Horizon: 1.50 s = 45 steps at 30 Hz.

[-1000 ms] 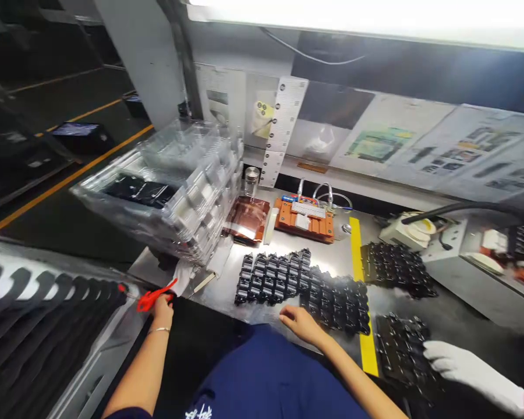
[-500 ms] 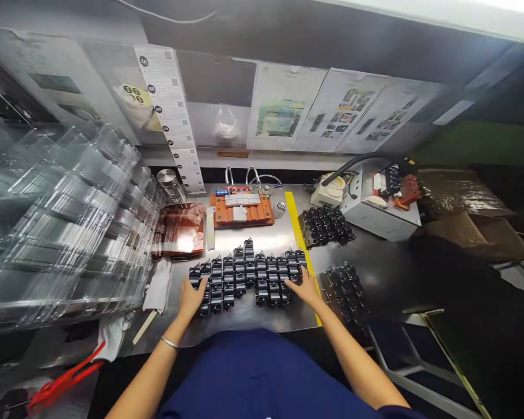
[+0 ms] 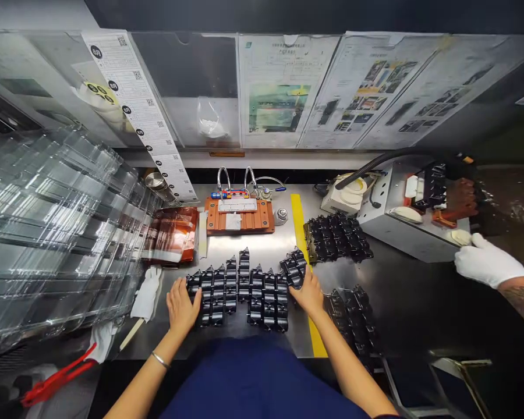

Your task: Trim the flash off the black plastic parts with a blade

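Note:
Glossy black ribbed strips [image 3: 267,297] stand side by side in a stepped row on the metal bench in front of me. My left hand [image 3: 183,304] is at the row's left end, thumb spread from the fingers; the thumb lies against the end strip [image 3: 194,282]. At the other end, my right hand [image 3: 308,291] grips a short group of black strips [image 3: 294,266] from its right side. That group is tilted and stands apart from the row, close to the yellow tape [image 3: 297,224]. Part of the grip is hidden behind the hand.
Beyond the row sits an orange fixture [image 3: 239,220]. Clear plastic trays [image 3: 65,227] are stacked at left, near a white glove [image 3: 146,295]. More black strips [image 3: 338,237] lie right of the tape. A co-worker's gloved hand [image 3: 484,262] touches a grey box [image 3: 413,233].
The right-end strips have separated from the row and tilted with my right hand. My left hand has shifted slightly left. A co-worker's gloved hand has appeared at right. The view has shifted.

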Motion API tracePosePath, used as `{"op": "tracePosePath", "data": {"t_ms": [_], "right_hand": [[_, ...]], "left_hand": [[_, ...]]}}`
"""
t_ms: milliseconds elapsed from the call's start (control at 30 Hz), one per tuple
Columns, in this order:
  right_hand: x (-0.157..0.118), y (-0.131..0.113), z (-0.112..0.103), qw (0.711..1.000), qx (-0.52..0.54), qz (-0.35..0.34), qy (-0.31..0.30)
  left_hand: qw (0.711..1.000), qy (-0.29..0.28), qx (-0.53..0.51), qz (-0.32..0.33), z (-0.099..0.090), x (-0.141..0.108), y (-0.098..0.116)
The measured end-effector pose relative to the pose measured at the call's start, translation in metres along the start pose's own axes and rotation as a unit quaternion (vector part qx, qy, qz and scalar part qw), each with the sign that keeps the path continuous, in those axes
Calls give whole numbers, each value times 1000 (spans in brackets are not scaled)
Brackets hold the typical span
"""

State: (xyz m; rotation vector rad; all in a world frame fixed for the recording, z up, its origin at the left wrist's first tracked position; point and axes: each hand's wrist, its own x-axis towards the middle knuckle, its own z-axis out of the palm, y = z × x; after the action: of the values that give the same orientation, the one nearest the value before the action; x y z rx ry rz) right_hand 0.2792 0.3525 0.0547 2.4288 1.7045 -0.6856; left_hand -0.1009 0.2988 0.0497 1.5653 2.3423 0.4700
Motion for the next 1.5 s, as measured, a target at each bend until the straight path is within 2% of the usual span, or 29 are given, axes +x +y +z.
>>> {"op": "tracePosePath", "data": {"t_ms": [33,100,200,300,400,500,567,600,667,733,767,833,867,967,1067,1167,1233,1267,1300,1333,1400,1433,1467,1500], "right_hand": [[9,-3,-5,1000,-8,-18,-8],[28,-13,-17,996,-29,-77,-36],[53,-34,-30,978,-74,-184,-69],[66,-54,-34,959,-116,-245,-80],[70,-67,-33,941,-153,-284,-105],[71,-80,-33,925,-179,-305,-138],[71,-97,-34,920,-190,-310,-146],[71,-108,-34,918,-194,-314,-145],[70,-136,-35,911,-199,-333,-142],[67,-172,-35,902,-197,-357,-145],[64,-193,-35,897,-195,-369,-147],[53,-237,-29,887,-184,-397,-145],[45,-261,-24,882,-176,-414,-140],[17,-329,7,862,-145,-469,-126],[-5,-379,45,823,-120,-543,-117],[-10,-402,68,815,-113,-556,-117],[-7,-404,70,822,-106,-548,-115],[-4,-402,68,825,-103,-544,-112],[-3,-398,65,828,-99,-541,-109],[-3,-393,60,828,-93,-542,-105],[-5,-380,51,818,-77,-562,-100],[-8,-372,46,808,-68,-576,-102],[-12,-364,41,797,-61,-591,-109],[-16,-357,36,786,-56,-603,-122]], "left_hand": [[999,-5,-3,54,2,6,13],[986,-62,-27,154,9,26,46],[936,-181,-67,295,25,61,97],[902,-225,-88,357,38,74,128],[898,-233,-99,359,39,55,130],[899,-226,-123,354,30,30,113],[904,-211,-145,342,18,31,91],[911,-197,-153,327,11,39,76],[943,-152,-142,260,-7,69,39],[983,-82,-82,142,-26,105,-3],[993,-58,-37,91,-34,120,-23],[997,-57,13,57,-45,141,-55],[995,-68,17,65,-49,146,-65],[991,-92,-11,101,-49,143,-75],[991,-86,-29,99,-46,131,-72],[993,-49,-54,89,-50,120,-71],[990,32,-132,32,-56,113,-74],[978,78,-194,-28,-59,111,-76],[951,108,-270,-106,-64,110,-79],[909,108,-353,-193,-68,110,-81],[796,21,-506,-332,-77,117,-83],[741,-36,-562,-365,-81,122,-83],[705,-81,-598,-373,-84,128,-82],[693,-107,-614,-363,-86,133,-80]]}}
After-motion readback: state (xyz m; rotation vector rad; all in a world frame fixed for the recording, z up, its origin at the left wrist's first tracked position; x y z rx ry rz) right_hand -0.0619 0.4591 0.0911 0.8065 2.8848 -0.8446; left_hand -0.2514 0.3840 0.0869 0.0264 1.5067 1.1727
